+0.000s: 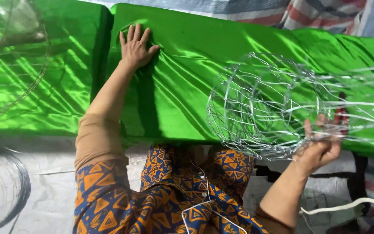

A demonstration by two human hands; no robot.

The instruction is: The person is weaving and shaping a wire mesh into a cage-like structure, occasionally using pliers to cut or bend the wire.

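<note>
Here, a wire mesh cage is lying on its side on a shiny green satin cushion, its rounded open mouth facing left toward the middle of the cushion and its long axis running left to right. Its loose wire ends are trailing off to the right, past the edge of the view. The cage looks hollow, with nothing showing inside but green cloth seen through the mesh.

The right hand is gripping the cage at its lower right rim, fingers curled closed around the wires, with the thumb sticking up. Just above those fingers a pair of red-handled pliers is showing through the mesh; whether the hand is holding them too cannot be told.

The left hand is pressing flat on the cushion well to the left of the cage, fingers spread wide and holding nothing, the cloth wrinkling around it.

A second green cushion is sitting beside the first, on the left, with thin wire hoops lying across it. A coil of wire is resting on the pale floor at lower left. The person's blue and orange patterned garment is filling the bottom centre, a bent wire piece lying on it. A white cord is crossing the floor at lower right, and striped tarpaulin is showing beyond the cushion.
</note>
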